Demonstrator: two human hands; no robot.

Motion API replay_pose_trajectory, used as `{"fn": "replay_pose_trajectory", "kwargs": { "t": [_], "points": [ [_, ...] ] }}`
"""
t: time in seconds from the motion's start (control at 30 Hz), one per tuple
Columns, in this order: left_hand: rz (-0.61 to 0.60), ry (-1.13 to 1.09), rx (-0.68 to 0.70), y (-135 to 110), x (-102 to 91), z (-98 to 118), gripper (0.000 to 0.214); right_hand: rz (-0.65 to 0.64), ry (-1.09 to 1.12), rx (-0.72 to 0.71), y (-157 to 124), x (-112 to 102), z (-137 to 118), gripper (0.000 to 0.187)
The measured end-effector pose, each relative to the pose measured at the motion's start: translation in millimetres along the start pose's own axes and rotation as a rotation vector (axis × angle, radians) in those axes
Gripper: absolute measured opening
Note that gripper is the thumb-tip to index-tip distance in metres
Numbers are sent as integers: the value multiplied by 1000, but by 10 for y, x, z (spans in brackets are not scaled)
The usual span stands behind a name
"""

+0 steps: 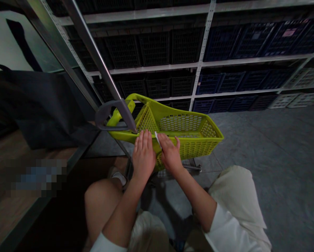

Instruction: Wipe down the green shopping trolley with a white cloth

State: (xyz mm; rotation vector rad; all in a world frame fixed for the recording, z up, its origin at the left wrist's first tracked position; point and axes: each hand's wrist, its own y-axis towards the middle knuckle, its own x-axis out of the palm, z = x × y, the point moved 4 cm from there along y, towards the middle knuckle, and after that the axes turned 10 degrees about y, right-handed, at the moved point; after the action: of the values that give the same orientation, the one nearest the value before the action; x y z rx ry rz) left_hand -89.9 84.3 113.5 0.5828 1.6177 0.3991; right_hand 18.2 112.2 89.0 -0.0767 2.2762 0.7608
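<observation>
Both hands at the near rim of a green shopping cart

The green plastic shopping cart [199, 147] stands in front of the person, between the parted knees and a shelving rack [201, 47], its narrow front end pointing right. The left hand [144, 155] lies palm down on the near rim, fingers straight and close together, their tips over the edge. Just beside it, the right hand [170, 152] is on the same rim, most fingers extended narrowly together and one lifted apart. A small white slip [157, 139] shows along its inner side; whether the fingers pinch it cannot be told.

A metal pole [97, 57] with a grey loop handle [112, 128] slants down from the upper left, its lower end at the rim by the left fingertips, limiting room on that side. Further left, the dark edge of a wooden bench [4, 213] runs diagonally, with a dark grey bag [54, 108] near its far end. Black crates [155, 49] and blue crates [222, 42] line the rack. The widest stretch of room is the grey floor [272, 143], spreading out to the right past the cart's front edge
</observation>
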Motion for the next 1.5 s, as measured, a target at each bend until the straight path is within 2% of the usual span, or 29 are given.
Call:
{"fn": "replay_pose_trajectory", "kwargs": {
  "t": [0.2,0.33,0.4,0.47,0.63,0.73,0.83,1.07,1.17,1.23,1.3,1.4,1.5],
  "points": [
    [5,-4,9,-5,-38,26,67,39,-186,72,-317,-330,710,77],
    [8,-35,6,5,-49,36,70,119,-231,164,-418,-466,941,72],
    [4,-38,2,9,-46,45,69,149,-211,238,-380,-436,879,69],
    [3,-26,-1,8,-34,52,67,148,-161,278,-280,-331,675,66],
    [15,5,-2,-8,18,35,59,19,14,80,32,32,-78,60],
    [16,15,1,-9,22,23,56,0,47,27,64,82,-200,61],
    [19,-3,-2,-4,-12,28,63,-5,-9,4,-24,3,-11,71],
    [9,-25,1,-1,-59,42,65,80,-182,99,-371,-368,801,76],
    [11,-36,6,-1,-51,46,67,161,-200,188,-423,-429,911,72],
    [12,-41,6,-1,-39,51,67,197,-169,256,-362,-379,789,68],
    [12,-38,3,-3,-19,50,67,170,-99,260,-220,-253,508,65],
    [20,-24,-4,-6,19,30,62,36,38,120,34,-27,-20,61],
    [32,-23,-4,-8,36,4,57,-23,99,46,144,52,-270,58]
  ]
}}
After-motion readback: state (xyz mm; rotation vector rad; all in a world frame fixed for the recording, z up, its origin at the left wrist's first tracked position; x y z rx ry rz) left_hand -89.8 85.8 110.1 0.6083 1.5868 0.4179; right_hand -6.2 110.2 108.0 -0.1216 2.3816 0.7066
